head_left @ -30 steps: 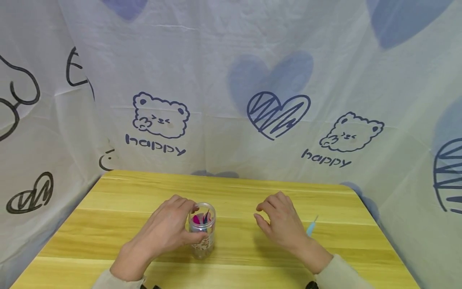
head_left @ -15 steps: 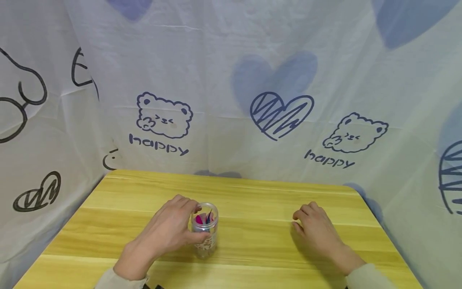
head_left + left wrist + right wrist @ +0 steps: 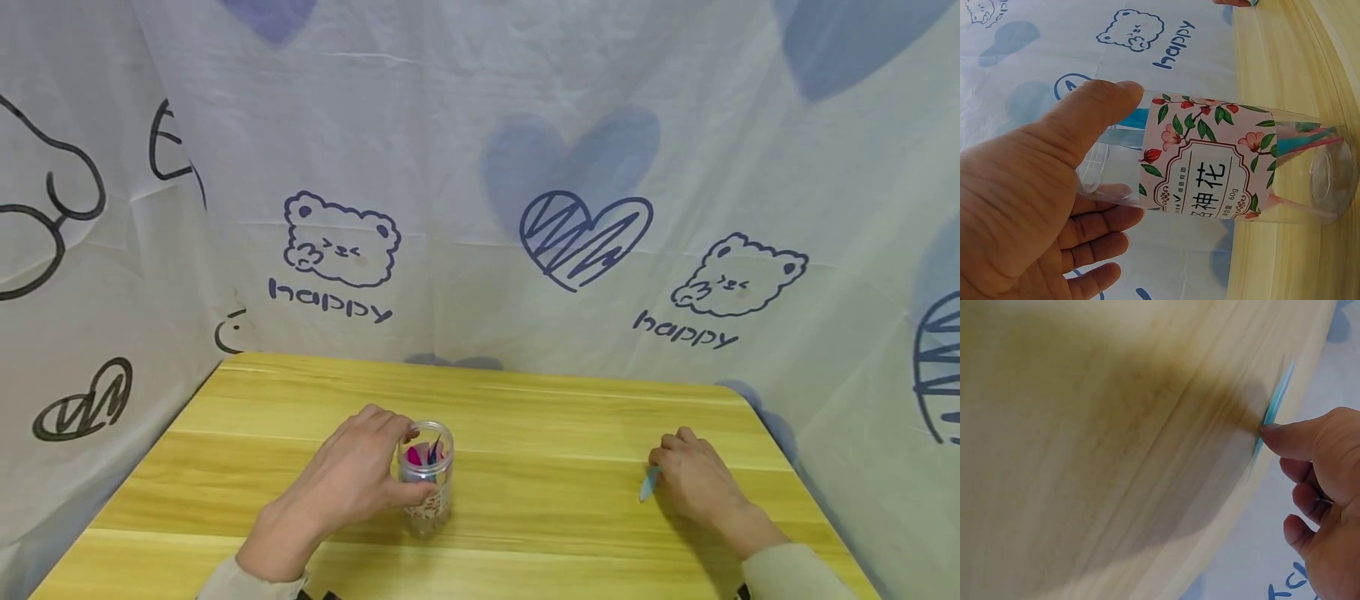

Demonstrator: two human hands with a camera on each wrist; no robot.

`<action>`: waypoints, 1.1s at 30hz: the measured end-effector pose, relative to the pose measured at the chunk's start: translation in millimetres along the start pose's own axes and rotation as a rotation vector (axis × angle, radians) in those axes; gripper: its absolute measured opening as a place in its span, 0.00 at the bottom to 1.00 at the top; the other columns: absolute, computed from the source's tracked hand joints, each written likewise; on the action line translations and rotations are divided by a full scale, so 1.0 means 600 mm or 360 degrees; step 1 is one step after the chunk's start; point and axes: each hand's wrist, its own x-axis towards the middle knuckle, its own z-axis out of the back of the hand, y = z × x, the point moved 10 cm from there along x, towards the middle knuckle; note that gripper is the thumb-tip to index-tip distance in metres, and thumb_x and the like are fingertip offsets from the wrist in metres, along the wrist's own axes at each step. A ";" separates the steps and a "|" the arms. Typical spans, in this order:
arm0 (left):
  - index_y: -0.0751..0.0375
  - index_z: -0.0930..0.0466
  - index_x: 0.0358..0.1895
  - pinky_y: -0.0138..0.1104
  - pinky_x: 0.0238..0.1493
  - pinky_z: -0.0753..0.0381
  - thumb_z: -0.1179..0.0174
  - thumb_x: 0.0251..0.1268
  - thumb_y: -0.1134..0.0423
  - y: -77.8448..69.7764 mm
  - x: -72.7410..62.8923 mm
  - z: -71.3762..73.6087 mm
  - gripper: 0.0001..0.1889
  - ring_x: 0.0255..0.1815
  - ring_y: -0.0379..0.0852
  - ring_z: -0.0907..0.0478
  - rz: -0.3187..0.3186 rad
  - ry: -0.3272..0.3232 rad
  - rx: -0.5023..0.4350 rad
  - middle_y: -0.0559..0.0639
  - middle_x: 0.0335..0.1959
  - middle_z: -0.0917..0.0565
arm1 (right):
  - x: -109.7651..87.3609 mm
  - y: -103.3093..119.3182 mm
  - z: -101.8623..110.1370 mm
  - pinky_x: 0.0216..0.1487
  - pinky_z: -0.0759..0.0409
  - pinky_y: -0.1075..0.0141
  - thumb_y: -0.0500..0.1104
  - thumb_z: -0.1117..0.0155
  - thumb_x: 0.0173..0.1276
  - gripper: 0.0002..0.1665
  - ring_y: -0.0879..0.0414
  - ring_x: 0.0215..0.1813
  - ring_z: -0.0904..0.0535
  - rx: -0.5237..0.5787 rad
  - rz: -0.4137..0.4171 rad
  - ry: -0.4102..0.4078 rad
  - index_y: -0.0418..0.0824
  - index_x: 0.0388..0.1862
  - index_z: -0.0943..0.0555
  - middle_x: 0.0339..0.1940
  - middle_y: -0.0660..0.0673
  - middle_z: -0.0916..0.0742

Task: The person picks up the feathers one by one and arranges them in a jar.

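A clear plastic jar (image 3: 427, 510) with a pink floral label (image 3: 1210, 156) stands on the table, with pink and blue slender items (image 3: 423, 454) inside. My left hand (image 3: 341, 471) grips its upper part, thumb on one side and fingers on the other. Over at the right, my right hand (image 3: 697, 479) pinches a slim light-blue tool (image 3: 648, 483) between thumb and fingers. In the right wrist view the light-blue tool (image 3: 1270, 412) slants close over the tabletop, and a thin pointed tip shows past the thumb. The other fingers of that hand are curled.
The yellow wood-grain table (image 3: 525, 533) has rounded far corners. Behind it and along the sides hangs a white cloth (image 3: 450, 167) printed with hearts, bears and lettering.
My right hand has moved right, away from the jar, and has taken hold of the light-blue tool lying there. My left hand stays on the jar; the head view shifted slightly.
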 end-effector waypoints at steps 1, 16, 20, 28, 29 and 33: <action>0.57 0.16 0.52 0.47 0.63 0.20 0.20 0.47 0.36 0.000 0.000 0.000 0.35 0.53 0.45 0.23 0.0004 0.0002 -0.0003 0.45 0.49 0.14 | 0.001 -0.002 -0.002 0.31 0.27 0.61 0.31 0.22 0.56 0.11 0.54 0.34 0.31 -0.0003 -0.0008 0.0006 0.46 0.31 0.13 0.29 0.52 0.18; 0.55 0.16 0.52 0.45 0.61 0.20 0.19 0.47 0.36 0.004 0.001 -0.002 0.34 0.52 0.43 0.24 0.0042 0.0023 -0.0024 0.43 0.48 0.14 | 0.029 -0.032 -0.041 0.32 0.25 0.56 0.39 0.26 0.68 0.07 0.51 0.33 0.29 0.0158 -0.0319 0.0151 0.43 0.30 0.14 0.27 0.49 0.19; 0.55 0.16 0.51 0.45 0.61 0.20 0.19 0.47 0.36 0.005 0.001 -0.003 0.34 0.52 0.43 0.24 0.0051 0.0032 -0.0025 0.42 0.47 0.15 | 0.032 -0.042 -0.041 0.36 0.22 0.49 0.40 0.27 0.68 0.05 0.48 0.35 0.26 0.0183 -0.0377 0.0159 0.42 0.32 0.13 0.29 0.48 0.17; 0.55 0.16 0.51 0.45 0.60 0.20 0.19 0.47 0.36 0.004 0.000 -0.001 0.34 0.51 0.43 0.24 0.0046 0.0025 -0.0022 0.42 0.46 0.15 | 0.028 -0.056 -0.038 0.42 0.28 0.45 0.42 0.32 0.71 0.06 0.46 0.40 0.26 0.0215 -0.0509 0.0278 0.43 0.32 0.14 0.31 0.49 0.17; 0.55 0.16 0.51 0.45 0.60 0.20 0.19 0.47 0.36 0.005 0.000 -0.001 0.34 0.51 0.43 0.24 0.0047 0.0025 -0.0025 0.42 0.46 0.15 | 0.027 -0.057 -0.040 0.42 0.27 0.44 0.43 0.31 0.71 0.07 0.45 0.40 0.25 0.0219 -0.0523 0.0310 0.43 0.33 0.13 0.31 0.48 0.17; 0.54 0.17 0.49 0.45 0.61 0.20 0.19 0.46 0.36 0.005 0.001 -0.001 0.33 0.51 0.42 0.24 0.0049 0.0027 -0.0028 0.42 0.46 0.15 | 0.025 -0.062 -0.050 0.43 0.26 0.42 0.46 0.29 0.72 0.09 0.44 0.41 0.23 0.0237 -0.0577 0.0406 0.42 0.36 0.11 0.34 0.46 0.14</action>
